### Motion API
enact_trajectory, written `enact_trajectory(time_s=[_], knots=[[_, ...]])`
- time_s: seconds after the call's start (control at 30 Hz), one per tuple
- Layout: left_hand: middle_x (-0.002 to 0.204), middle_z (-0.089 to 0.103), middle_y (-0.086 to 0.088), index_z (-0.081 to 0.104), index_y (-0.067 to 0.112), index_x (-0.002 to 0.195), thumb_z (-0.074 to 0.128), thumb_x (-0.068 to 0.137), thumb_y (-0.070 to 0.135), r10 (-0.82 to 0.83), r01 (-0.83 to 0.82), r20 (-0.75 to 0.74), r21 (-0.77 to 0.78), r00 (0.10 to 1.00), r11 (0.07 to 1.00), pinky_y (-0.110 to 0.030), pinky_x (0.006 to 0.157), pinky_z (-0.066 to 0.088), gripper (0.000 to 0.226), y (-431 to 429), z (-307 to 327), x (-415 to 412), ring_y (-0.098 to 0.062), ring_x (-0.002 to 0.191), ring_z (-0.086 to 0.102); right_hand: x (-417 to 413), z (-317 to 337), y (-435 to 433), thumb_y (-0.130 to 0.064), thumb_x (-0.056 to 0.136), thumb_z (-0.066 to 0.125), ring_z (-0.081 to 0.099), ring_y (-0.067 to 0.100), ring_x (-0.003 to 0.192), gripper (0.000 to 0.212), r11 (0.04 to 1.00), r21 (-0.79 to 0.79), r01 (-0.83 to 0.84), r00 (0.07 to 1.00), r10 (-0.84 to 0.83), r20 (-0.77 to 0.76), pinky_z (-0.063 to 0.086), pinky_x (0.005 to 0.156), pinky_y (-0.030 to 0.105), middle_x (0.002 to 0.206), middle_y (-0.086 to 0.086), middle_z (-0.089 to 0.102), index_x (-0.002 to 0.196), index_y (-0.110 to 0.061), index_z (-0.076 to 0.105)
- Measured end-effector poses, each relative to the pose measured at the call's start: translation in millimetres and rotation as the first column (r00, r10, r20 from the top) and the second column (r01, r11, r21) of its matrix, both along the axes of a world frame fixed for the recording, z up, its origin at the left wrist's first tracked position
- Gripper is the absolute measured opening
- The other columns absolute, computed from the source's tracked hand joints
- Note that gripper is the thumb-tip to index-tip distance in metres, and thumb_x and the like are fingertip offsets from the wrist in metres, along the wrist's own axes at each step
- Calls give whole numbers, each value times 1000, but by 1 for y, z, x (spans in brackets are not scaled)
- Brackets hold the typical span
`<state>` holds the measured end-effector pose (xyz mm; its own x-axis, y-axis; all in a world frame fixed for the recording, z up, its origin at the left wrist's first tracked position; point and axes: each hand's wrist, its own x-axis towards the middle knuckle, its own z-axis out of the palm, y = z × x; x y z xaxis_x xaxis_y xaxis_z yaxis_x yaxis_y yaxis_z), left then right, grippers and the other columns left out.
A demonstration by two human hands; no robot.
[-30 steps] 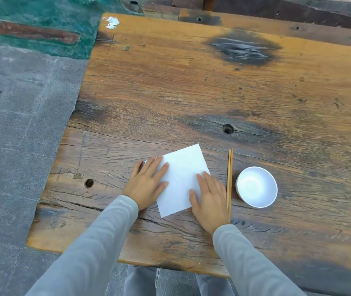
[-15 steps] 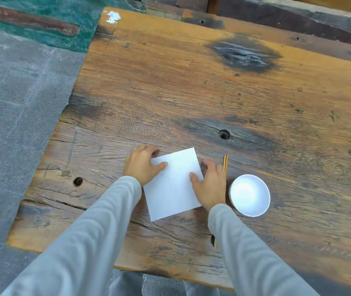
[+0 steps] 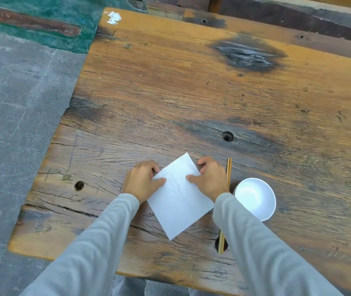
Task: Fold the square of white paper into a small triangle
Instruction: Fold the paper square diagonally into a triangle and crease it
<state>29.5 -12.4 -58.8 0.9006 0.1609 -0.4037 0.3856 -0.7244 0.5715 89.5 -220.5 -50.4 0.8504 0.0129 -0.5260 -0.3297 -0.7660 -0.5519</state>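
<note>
A square of white paper (image 3: 179,199) lies on the wooden table (image 3: 191,92), turned like a diamond with one corner pointing toward me. My left hand (image 3: 141,181) grips the paper's left corner, thumb on top and fingers curled behind. My right hand (image 3: 210,178) grips the right corner the same way. Faint creases run down the sheet's middle. Both forearms wear grey sleeves.
A pair of wooden chopsticks (image 3: 228,167) lies just right of my right hand, partly under my arm. A white bowl (image 3: 255,197) stands beside them. The table has round holes (image 3: 227,136) and a near edge close to my body; grey pavement is left.
My hands went from lying flat on the sheet to pinching its left and right corners. The paper has turned so a corner points toward me.
</note>
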Motion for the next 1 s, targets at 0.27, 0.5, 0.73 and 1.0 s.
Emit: enact_trajectory(time_s=[0.27,0.5,0.73,1.0], knots=[[84,64,5,68,17,83,81,81,18,82,-77,27,-148,996,986,-28,72,43,14,3,-5,3,-9,73,56,8,1,0,-19,81,77,64,10,85,7,992,123,38,999,-38,-5,50,82,25,85,-8,70,86,-21,72],[71,65,8,63,22,94,79,83,12,234,-229,-13,-267,972,936,-27,70,44,22,8,-11,7,0,58,51,24,8,-1,-14,90,64,67,5,80,17,974,222,52,998,-48,-27,42,56,1,86,-7,75,92,-29,72],[98,68,-4,66,15,114,73,85,8,99,-95,186,-27,978,995,-42,88,49,30,9,-8,-2,-23,88,60,28,8,-2,-16,93,63,60,1,72,27,979,204,-7,1000,6,9,39,56,-1,73,-16,66,79,-37,71],[140,61,-10,61,14,132,53,99,30,-672,513,358,447,648,733,-45,106,42,37,-29,-16,-60,-33,129,57,41,23,13,-25,91,69,68,5,77,9,975,214,-61,991,34,126,44,81,11,76,-9,73,84,-26,74]])
